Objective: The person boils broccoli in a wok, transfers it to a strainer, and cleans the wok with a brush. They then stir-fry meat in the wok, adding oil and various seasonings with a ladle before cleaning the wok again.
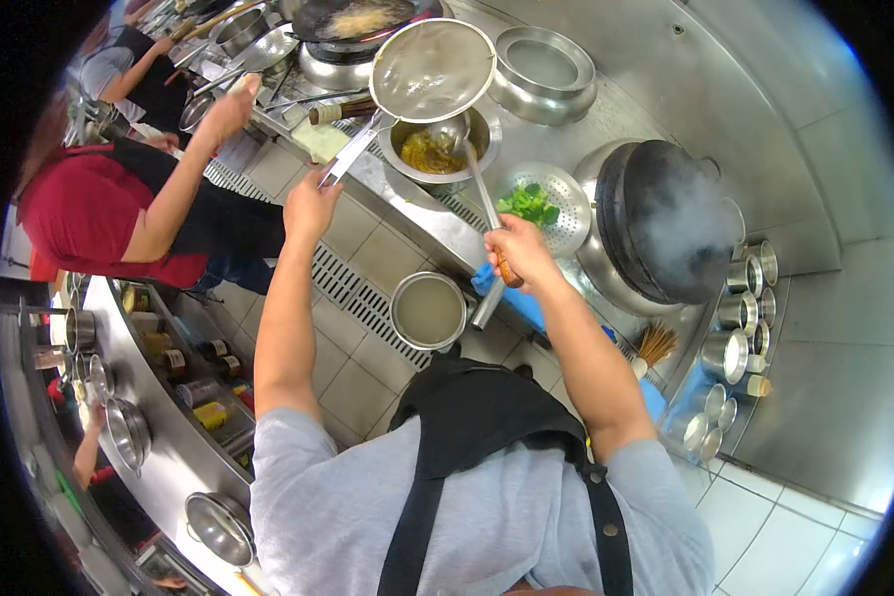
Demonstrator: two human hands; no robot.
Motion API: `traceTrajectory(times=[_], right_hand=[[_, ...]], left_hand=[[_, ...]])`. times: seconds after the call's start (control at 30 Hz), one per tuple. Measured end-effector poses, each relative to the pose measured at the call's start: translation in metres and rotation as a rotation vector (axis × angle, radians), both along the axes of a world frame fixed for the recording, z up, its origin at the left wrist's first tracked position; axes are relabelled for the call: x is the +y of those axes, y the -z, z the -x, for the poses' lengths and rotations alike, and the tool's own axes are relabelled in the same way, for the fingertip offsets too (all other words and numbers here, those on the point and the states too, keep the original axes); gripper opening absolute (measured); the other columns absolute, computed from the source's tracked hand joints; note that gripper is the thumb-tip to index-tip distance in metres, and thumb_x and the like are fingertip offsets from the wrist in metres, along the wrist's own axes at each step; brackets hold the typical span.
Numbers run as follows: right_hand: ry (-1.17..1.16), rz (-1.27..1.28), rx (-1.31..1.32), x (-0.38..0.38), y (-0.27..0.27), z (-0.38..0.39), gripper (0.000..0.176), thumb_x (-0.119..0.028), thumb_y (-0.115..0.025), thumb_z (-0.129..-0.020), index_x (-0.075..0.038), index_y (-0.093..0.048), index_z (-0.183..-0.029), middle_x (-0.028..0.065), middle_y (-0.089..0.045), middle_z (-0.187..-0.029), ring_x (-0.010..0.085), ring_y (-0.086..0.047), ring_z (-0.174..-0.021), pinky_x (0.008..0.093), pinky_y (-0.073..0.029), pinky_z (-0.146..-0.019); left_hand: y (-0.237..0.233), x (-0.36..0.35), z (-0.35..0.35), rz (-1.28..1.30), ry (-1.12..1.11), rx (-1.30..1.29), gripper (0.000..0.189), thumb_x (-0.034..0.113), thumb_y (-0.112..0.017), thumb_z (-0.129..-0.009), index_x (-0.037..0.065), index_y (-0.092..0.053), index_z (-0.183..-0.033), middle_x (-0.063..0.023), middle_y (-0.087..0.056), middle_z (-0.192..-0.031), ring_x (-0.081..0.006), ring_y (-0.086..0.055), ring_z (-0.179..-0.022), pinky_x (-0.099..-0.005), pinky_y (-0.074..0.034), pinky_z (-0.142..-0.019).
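holding mesh strainer and ladle at a metal pot

your left hand has its fingers wrapped round the flat metal handle of a round strainer, whose fine wire mesh is stretched inside a smooth hoop. it shows over the far edge of a wide-rimmed metal pot, which stands on the shiny steel table with glossy yellow-brown liquid inside. your right hand grips the ladle by its rounded wooden end; the slim metal shaft runs to a curved bowl within the pot's mouth, though you cannot tell whether it touches the liquid.

just beside the pot, crinkled green leaves lie on a perforated round skimmer. farther right, pale vapour hangs over a dark, rounded wok. below, on the tiled floor, a round metal bucket holds cloudy liquid.
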State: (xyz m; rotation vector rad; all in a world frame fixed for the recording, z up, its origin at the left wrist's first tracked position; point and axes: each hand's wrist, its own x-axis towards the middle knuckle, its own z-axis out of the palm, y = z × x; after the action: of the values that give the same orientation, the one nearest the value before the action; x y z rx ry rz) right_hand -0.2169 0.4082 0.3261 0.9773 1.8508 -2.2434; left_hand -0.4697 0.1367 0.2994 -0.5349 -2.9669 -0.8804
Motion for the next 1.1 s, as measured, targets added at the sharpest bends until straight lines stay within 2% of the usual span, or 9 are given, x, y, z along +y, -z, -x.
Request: traceTrajectory(times=[0.23, 0.43, 0.5, 0.57, 0.63, 0.7, 0.87, 1.0, 1.1], right_hand=[[0.220, 0.628, 0.369, 0.018, -0.031, -0.079, 0.035, -0.012, -0.055, -0.101, -0.002, -0.051, -0.134, 0.0056, -0.057, -0.085, 0.0119, -0.055, -0.061, 0.0279, -0.047, -0.047], [0.354, 0.737, 0.619, 0.040, -0.051, -0.215, 0.058, -0.011, -0.049, -0.103, 0.004, -0.035, -0.157, 0.0042, -0.049, -0.089, 0.0079, -0.049, -0.061, 0.0244, -0.046, -0.047], [0.419, 0.638, 0.630, 0.047, -0.055, -0.254, 0.057, -0.012, -0.049, -0.102, 0.003, -0.037, -0.156, 0.0048, -0.050, -0.091, 0.0082, -0.049, -0.061, 0.0243, -0.046, -0.047], [0.567, 0.464, 0.551, 0.070, -0.058, -0.285, 0.058, -0.009, -0.054, -0.100, 0.001, -0.039, -0.155, 0.0039, -0.054, -0.088, 0.0089, -0.051, -0.060, 0.0251, -0.046, -0.046], [0.562, -0.092, 0.083, 0.094, -0.058, -0.292, 0.055, -0.006, -0.057, -0.097, -0.002, -0.045, -0.150, 0.0054, -0.058, -0.078, 0.0099, -0.055, -0.057, 0.0278, -0.042, -0.044], [0.550, -0.238, -0.055, 0.142, -0.027, -0.318, 0.065, -0.005, -0.059, -0.094, -0.009, -0.041, -0.157, 0.0056, -0.059, -0.069, 0.0126, -0.053, -0.050, 0.0304, -0.042, -0.043], [0.594, -0.645, -0.231, 0.167, 0.014, -0.366, 0.069, -0.001, -0.060, -0.092, -0.011, -0.044, -0.158, 0.0037, -0.060, -0.072, 0.0123, -0.053, -0.054, 0.0304, -0.042, -0.047], [0.546, -0.130, 0.022, 0.176, -0.014, -0.400, 0.070, -0.003, -0.060, -0.094, -0.012, -0.039, -0.161, 0.0000, -0.053, -0.067, 0.0101, -0.051, -0.050, 0.0297, -0.041, -0.044], [0.506, -0.197, -0.043, 0.225, 0.007, -0.418, 0.069, -0.004, -0.060, -0.094, -0.011, -0.040, -0.160, 0.0005, -0.054, -0.067, 0.0106, -0.053, -0.053, 0.0294, -0.044, -0.048]], left_hand=[[0.012, 0.012, -0.008, 0.051, -0.026, -0.026, 0.046, 0.038, -0.073, -0.091, 0.005, -0.070, -0.123, -0.0237, -0.074, -0.105, -0.0426, -0.070, -0.101, -0.0494, -0.054, -0.088], [0.075, 0.029, 0.001, -0.020, 0.203, 0.240, 0.039, 0.026, -0.073, -0.091, 0.007, -0.071, -0.126, -0.0187, -0.073, -0.120, -0.0405, -0.070, -0.108, -0.0478, -0.055, -0.092], [0.065, 0.042, -0.006, 0.315, 0.109, 0.024, 0.036, 0.026, -0.074, -0.091, 0.008, -0.073, -0.122, -0.0165, -0.071, -0.127, -0.0404, -0.068, -0.113, -0.0474, -0.054, -0.093], [0.082, 0.040, 0.004, 0.144, 0.332, 0.004, 0.047, 0.024, -0.072, -0.093, 0.005, -0.064, -0.135, -0.0213, -0.068, -0.132, -0.0390, -0.065, -0.122, -0.0446, -0.051, -0.101], [0.068, 0.042, -0.009, 0.237, 0.374, 0.033, 0.048, 0.027, -0.074, -0.093, 0.004, -0.065, -0.133, -0.0209, -0.068, -0.132, -0.0393, -0.065, -0.119, -0.0465, -0.052, -0.099], [0.034, 0.052, -0.055, 0.456, 0.210, 0.142, 0.050, 0.028, -0.075, -0.092, 0.000, -0.064, -0.131, -0.0232, -0.067, -0.132, -0.0402, -0.064, -0.119, -0.0468, -0.051, -0.101], [0.043, 0.052, -0.196, 0.104, 0.099, 0.586, 0.048, 0.020, -0.079, -0.088, 0.000, -0.064, -0.129, -0.0220, -0.067, -0.124, -0.0413, -0.060, -0.118, -0.0504, -0.048, -0.102], [0.103, 0.110, -0.379, 0.007, 0.500, -0.176, 0.037, 0.015, -0.077, -0.088, 0.006, -0.067, -0.122, -0.0171, -0.069, -0.117, -0.0380, -0.066, -0.111, -0.0458, -0.052, -0.096], [0.177, 0.171, -0.482, 0.011, 0.684, -0.771, 0.039, 0.026, -0.072, -0.094, 0.002, -0.066, -0.123, -0.0139, -0.073, -0.109, -0.0367, -0.070, -0.104, -0.0440, -0.055, -0.090]])
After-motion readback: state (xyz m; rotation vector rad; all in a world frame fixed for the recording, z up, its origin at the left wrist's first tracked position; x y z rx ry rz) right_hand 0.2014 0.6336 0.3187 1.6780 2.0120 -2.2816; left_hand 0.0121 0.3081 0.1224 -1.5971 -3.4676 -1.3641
